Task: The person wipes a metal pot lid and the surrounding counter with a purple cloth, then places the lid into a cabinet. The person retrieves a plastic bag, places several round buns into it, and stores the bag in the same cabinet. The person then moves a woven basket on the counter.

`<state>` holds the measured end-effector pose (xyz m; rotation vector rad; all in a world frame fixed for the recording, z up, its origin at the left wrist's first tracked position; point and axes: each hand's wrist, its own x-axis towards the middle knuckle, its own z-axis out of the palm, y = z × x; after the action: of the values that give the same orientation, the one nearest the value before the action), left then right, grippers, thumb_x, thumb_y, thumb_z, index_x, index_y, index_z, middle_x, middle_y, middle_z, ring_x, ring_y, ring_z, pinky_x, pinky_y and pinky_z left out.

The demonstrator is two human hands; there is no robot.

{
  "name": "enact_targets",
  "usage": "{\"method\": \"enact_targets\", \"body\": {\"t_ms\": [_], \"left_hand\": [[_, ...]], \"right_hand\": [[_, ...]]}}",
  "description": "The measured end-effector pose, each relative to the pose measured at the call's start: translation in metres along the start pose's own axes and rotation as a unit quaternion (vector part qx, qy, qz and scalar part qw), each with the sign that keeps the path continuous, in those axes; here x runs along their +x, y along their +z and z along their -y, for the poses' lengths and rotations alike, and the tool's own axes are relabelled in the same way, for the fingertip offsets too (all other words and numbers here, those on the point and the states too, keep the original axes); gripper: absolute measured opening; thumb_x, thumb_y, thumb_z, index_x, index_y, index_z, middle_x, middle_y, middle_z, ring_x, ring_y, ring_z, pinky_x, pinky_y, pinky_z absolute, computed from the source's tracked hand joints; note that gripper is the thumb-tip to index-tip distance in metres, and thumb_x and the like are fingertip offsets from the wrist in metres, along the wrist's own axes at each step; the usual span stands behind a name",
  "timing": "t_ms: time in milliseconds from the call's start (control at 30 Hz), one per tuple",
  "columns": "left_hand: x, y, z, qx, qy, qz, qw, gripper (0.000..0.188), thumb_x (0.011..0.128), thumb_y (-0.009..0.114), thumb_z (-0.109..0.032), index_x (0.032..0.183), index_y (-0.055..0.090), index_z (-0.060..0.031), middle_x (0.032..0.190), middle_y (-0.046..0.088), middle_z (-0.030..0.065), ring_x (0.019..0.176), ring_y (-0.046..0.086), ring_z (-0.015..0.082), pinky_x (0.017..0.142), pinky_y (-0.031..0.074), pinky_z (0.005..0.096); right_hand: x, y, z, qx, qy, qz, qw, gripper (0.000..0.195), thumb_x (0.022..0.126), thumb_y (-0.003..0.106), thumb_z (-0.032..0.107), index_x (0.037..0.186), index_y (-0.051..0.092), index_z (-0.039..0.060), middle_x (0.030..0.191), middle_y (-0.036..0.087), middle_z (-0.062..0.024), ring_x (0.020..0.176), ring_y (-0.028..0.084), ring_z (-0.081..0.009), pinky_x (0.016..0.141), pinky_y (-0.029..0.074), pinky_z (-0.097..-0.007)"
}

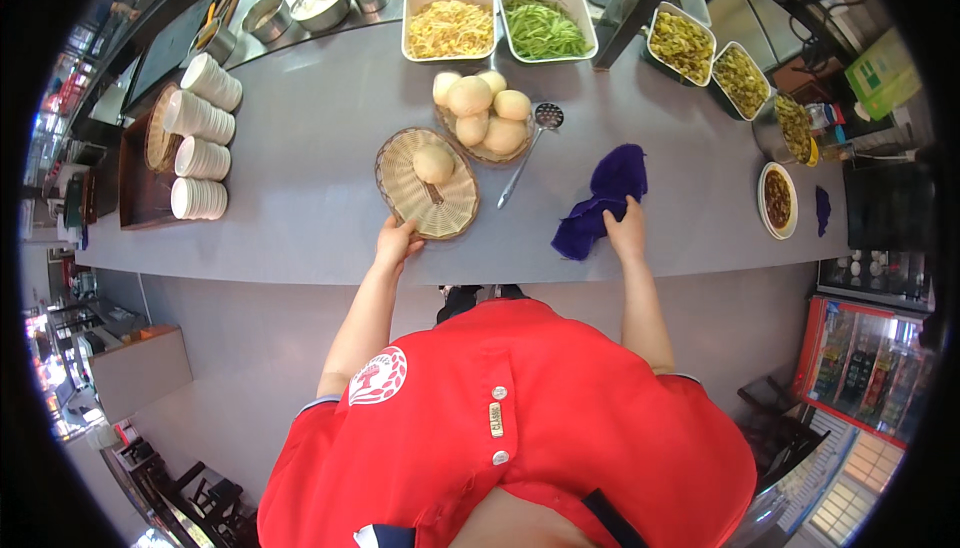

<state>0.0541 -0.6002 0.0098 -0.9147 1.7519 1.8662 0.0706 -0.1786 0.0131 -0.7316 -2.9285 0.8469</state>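
My left hand (395,243) grips the near-left rim of an oval wicker basket (405,195), its thumb over the edge. One round pale bun (433,165) sits in that basket. Just beyond it, a second wicker basket (480,151) holds several similar buns (470,96) piled together. My right hand (627,231) has hold of a crumpled purple cloth (581,227) lying on the grey counter (315,165). Between the near basket and the cloth lies a metal slotted spoon (523,169), its handle pointing towards me.
Stacked white dishes (199,198) stand at the left beside a wooden tray (142,207). Tubs of yellow shreds (450,27) and green shreds (546,29) are at the back, near a dark post (637,8). At the right sits a bowl of brown sauce (778,201).
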Motion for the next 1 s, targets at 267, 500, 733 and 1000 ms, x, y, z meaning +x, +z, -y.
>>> {"method": "enact_targets", "body": {"t_ms": [267, 500, 733, 1000], "left_hand": [[-0.001, -0.017, 0.006, -0.046, 0.055, 0.017, 0.997, 0.038, 0.088, 0.050, -0.007, 0.126, 0.046, -0.0058, 0.101, 0.062, 0.0042, 0.074, 0.060, 0.0096, 0.059, 0.049, 0.0181], [-0.041, -0.055, 0.013, -0.092, 0.074, 0.004, 0.993, 0.029, 0.089, 0.049, -0.005, 0.118, 0.051, -0.0036, 0.093, 0.063, 0.0015, 0.067, 0.055, 0.0039, 0.055, 0.044, 0.0155], [-0.053, -0.071, 0.016, -0.075, 0.085, -0.002, 0.994, 0.038, 0.090, 0.049, -0.007, 0.128, 0.046, -0.0068, 0.103, 0.062, 0.0006, 0.077, 0.057, 0.0052, 0.064, 0.046, 0.0177], [-0.056, -0.063, 0.024, -0.022, 0.062, -0.011, 0.998, 0.037, 0.089, 0.050, -0.007, 0.126, 0.048, -0.0049, 0.098, 0.062, 0.0005, 0.071, 0.056, 0.0043, 0.059, 0.044, 0.0155]], "right_hand": [[0.030, 0.022, 0.003, -0.063, -0.003, -0.012, 0.998, 0.056, 0.080, 0.062, 0.027, 0.128, 0.045, 0.0024, 0.138, 0.038, -0.0182, 0.128, 0.034, -0.0317, 0.106, 0.029, -0.0381], [0.031, 0.027, -0.003, -0.063, -0.013, -0.012, 0.998, 0.055, 0.081, 0.061, 0.025, 0.128, 0.046, 0.0019, 0.138, 0.038, -0.0175, 0.128, 0.035, -0.0321, 0.105, 0.031, -0.0375], [0.027, 0.025, 0.018, -0.121, -0.009, -0.021, 0.992, 0.052, 0.080, 0.062, 0.019, 0.127, 0.046, 0.0019, 0.138, 0.037, -0.0196, 0.129, 0.034, -0.0325, 0.105, 0.030, -0.0383], [-0.027, 0.047, 0.109, -0.013, -0.229, 0.027, 0.973, 0.044, 0.079, 0.061, 0.019, 0.119, 0.051, 0.0022, 0.131, 0.044, -0.0210, 0.123, 0.041, -0.0338, 0.103, 0.033, -0.0408]]}}
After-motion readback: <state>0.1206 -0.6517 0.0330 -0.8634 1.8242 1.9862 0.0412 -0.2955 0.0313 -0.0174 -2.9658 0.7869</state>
